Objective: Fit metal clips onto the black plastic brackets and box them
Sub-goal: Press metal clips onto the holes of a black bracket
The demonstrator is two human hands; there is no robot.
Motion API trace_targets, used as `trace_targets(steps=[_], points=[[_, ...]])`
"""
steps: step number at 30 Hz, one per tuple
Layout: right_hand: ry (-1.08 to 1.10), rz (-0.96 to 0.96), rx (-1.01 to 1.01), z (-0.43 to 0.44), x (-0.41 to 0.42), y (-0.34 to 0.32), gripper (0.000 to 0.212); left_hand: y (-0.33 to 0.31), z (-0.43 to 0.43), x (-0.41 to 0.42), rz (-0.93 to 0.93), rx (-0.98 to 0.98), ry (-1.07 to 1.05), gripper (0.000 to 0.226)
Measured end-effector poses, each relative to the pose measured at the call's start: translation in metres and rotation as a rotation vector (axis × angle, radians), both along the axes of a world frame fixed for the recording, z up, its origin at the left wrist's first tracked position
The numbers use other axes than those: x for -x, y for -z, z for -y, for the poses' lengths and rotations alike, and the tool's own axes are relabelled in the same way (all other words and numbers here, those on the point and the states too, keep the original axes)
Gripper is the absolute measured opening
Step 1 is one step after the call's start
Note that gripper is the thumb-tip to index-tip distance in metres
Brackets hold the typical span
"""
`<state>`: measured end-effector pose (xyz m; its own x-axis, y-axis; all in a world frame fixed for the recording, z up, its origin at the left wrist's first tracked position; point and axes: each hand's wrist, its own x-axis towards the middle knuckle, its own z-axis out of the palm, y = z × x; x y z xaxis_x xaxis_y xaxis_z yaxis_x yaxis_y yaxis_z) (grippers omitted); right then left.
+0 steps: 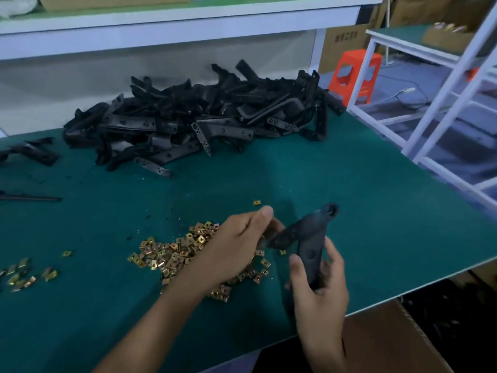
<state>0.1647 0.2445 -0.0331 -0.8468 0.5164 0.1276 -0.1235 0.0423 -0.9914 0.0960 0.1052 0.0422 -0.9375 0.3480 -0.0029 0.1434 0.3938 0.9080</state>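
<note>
A green-matted worktop [349, 170] carries a large heap of black plastic brackets [201, 122] along its far side, with a few more strays at the far left edge. Nearer, a loose pile of small gold-coloured metal clips [172, 251] lies spread on the mat, and a smaller scatter of clips [24, 275] sits at the near left. The right hand [320, 294] holds one forked black plastic bracket [308, 243] upright above the worktop, just right of the clip pile, its fingers and thumb wrapped around the lower stem. The left hand [234, 246] hovers over the clip pile with its fingers curled at the tip of the bracket's left branch; blur hides whether they pinch anything. A brown cardboard box [384, 343] stands below the worktop's near right edge. Beyond the far right corner stand an orange plastic stool [357, 74] and a white metal frame rack [443, 103].
</note>
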Motion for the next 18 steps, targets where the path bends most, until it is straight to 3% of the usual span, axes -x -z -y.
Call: trace_targets(steps=[4,9,13,18], points=[[0.027,0.008,0.072,-0.006,0.002,0.004,0.056,0.026,-0.025,0.050,-0.263,0.490,-0.069,0.030],[0.019,0.035,0.113,-0.006,0.005,0.006,0.052,0.046,-0.069,0.070,-0.343,0.747,0.152,0.030],[-0.021,0.067,0.082,-0.009,0.004,0.006,0.058,0.046,-0.077,0.075,-0.345,0.715,0.108,0.018],[-0.086,0.092,0.006,-0.010,0.003,0.007,0.055,0.036,-0.050,0.063,-0.294,0.447,-0.035,0.016]])
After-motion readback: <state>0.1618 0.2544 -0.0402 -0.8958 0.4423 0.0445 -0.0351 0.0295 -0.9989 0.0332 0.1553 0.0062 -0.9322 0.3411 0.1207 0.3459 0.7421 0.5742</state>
